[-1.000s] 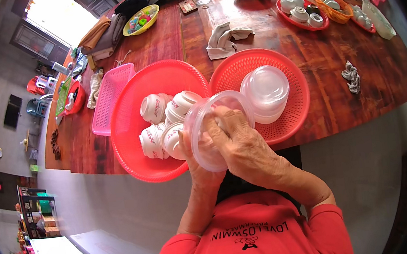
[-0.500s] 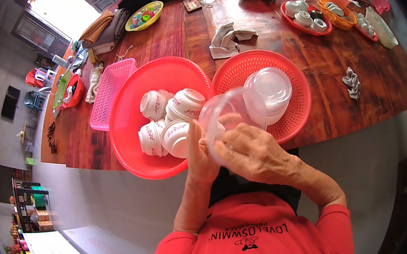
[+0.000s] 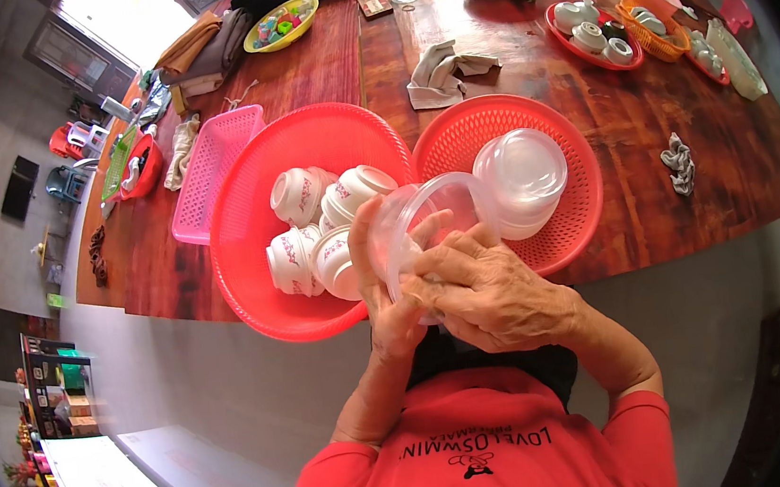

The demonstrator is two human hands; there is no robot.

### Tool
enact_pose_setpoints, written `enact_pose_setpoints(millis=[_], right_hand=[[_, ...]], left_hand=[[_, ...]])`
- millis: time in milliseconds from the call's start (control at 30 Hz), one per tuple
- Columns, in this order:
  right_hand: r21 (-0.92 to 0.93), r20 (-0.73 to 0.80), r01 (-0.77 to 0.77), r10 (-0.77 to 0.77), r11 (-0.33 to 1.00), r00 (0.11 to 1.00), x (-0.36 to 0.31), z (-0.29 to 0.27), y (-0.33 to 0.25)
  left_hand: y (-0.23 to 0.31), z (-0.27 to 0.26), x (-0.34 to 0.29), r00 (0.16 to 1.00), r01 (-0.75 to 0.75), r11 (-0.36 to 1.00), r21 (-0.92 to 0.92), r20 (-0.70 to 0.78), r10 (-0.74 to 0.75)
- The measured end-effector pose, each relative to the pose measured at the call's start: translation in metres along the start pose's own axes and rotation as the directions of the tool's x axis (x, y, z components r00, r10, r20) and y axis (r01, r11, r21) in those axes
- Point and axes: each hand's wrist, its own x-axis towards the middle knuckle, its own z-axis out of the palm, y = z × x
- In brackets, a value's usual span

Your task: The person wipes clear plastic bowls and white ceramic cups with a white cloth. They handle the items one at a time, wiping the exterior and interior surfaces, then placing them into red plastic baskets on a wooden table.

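A clear plastic bowl [image 3: 450,201] is tilted between my two hands, in front of the place where two red baskets meet. My left hand [image 3: 391,305] is wrapped round its left side from below. Fingers of my right hand [image 3: 501,291] are bent over the near rim, their tips partly hidden. The left red basket [image 3: 246,187] holds several white bowls [image 3: 354,193] with pink patterns, lying tipped against one another. In the right red basket [image 3: 573,224] stands a stack of clear plastic bowls [image 3: 523,172].
Beyond the baskets, a grey cloth [image 3: 442,76] lies on the wooden table [image 3: 523,58]. A pink basket [image 3: 212,181] stands at the left. Farther right are a red tray [image 3: 623,60] of white teaware and a crumpled rag [image 3: 679,165]. A yellow bowl [image 3: 305,26] sits at the back.
The clear bowl has turned, its opening now more toward the upper right. My left fingers have closed round its side, and my right hand has shifted slightly right and down.
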Motion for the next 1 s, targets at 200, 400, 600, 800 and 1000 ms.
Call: enact_pose_setpoints(millis=[200,400,600,800,1000], right_hand=[[-0.608,-0.111,-0.14,0.091,0.781,0.99,0.005,-0.001,0.011],[0.097,-0.044,-0.085,0.09,0.992,0.995,0.0,0.008,0.002],[0.078,-0.179,0.044,-0.029,0.996,0.983,-0.002,0.016,-0.007],[-0.493,-0.095,0.12,-0.19,0.862,0.977,-0.015,0.009,0.022],[-0.356,-0.267,0.032,-0.134,0.934,0.954,-0.001,0.014,0.004]], left_hand=[[0.003,-0.001,0.005,0.998,-0.061,0.995,0.075,0.022,0.059],[-0.006,-0.015,0.002,0.993,-0.112,0.968,0.225,0.051,0.103],[0.007,-0.005,0.007,0.993,-0.116,0.969,0.219,0.031,0.112],[0.035,-0.008,0.019,0.974,0.226,0.97,0.087,-0.021,-0.225],[0.002,-0.018,0.016,0.973,-0.123,0.98,0.157,0.215,0.087]])
